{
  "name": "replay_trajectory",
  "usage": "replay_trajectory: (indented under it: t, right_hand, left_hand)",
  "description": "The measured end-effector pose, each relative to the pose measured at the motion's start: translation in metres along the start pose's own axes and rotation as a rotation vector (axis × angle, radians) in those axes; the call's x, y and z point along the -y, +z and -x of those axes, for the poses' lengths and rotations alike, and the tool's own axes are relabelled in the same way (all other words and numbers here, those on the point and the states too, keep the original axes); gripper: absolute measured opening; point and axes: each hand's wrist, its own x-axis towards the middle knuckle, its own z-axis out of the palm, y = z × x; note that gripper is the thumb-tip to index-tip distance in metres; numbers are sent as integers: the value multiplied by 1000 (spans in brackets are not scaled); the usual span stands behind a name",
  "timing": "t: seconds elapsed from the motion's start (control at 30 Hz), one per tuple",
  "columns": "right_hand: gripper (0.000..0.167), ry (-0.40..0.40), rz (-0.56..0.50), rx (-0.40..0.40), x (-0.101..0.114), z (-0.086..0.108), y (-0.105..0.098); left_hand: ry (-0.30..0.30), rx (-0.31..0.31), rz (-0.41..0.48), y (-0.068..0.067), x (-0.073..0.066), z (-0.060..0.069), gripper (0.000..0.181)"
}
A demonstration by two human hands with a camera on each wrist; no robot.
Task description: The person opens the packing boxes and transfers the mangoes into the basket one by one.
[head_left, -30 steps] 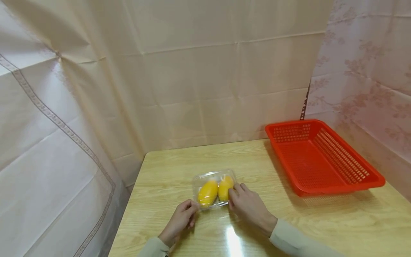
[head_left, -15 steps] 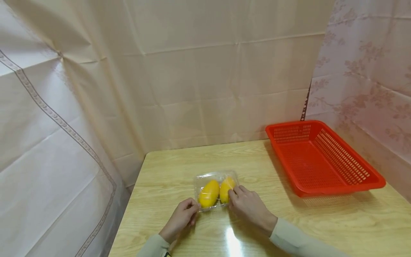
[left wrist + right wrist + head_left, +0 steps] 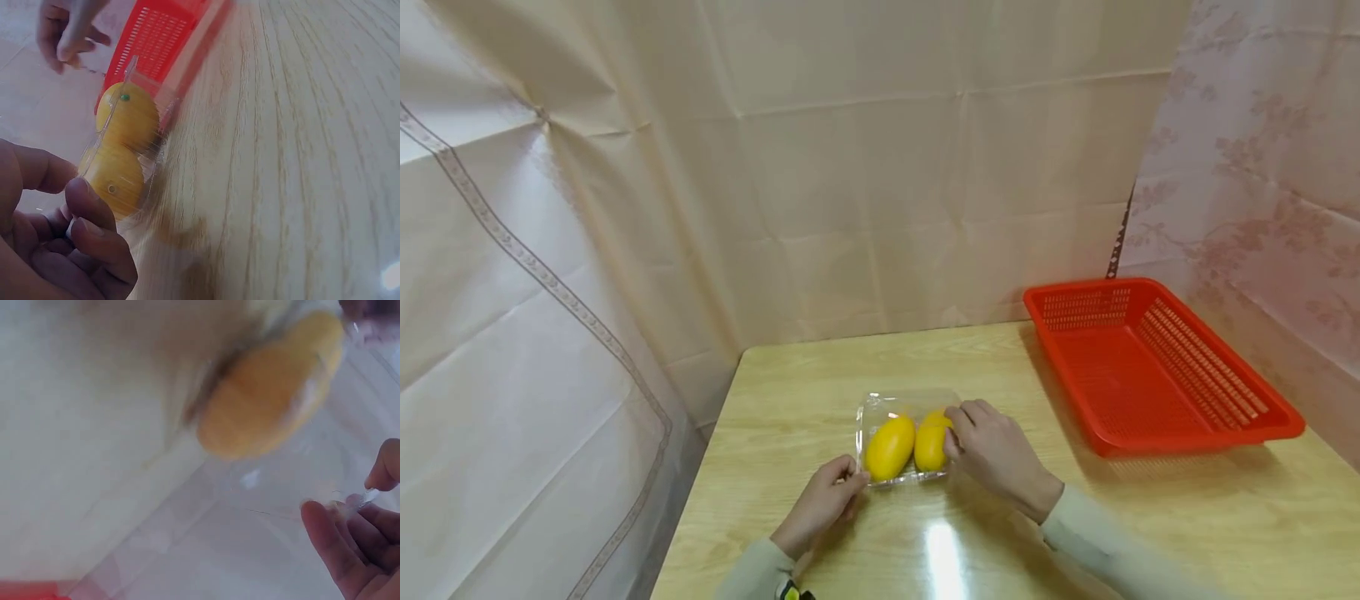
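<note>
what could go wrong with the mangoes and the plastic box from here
The left hand pinches the clear plastic box only at its near left corner, so a pull from the right hand might twist or tip it. The rounded mangoes lie side by side inside and could roll out if it tips. The right hand pinches a clear plastic edge, probably the lid's, which might slip or crack.

Before you stands a pale yellow, wood-grained table with a glossy top, its surface catching a bright white reflection nearest you. Past its far edge hangs a creased beige sheet. To your left, a wrinkled whitish sheet carries a narrow patterned band; to your right hangs a pinkish, floral-printed sheet.
</note>
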Motion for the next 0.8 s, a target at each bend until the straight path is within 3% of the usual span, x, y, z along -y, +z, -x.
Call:
replay_trajectory:
  t: [0.17,0.37,0.6,0.8]
  right_hand:
    - [21,11,-9,-25,-9,-15,-9]
    - [25,42,-59,-55,-19,-18,-9]
    - [30,166,-179,-102,-33,-20,-8]
    - [15,274,-256,-103,-46,-23,-3]
  left_hand:
    - [-14,10,-3,-2,-1,0,25]
    - [-20,28,6,-2,-1,2,24]
    - [-35,48,17,-3,0,-1,24]
    - [-33,60,28,-5,1,-1,23]
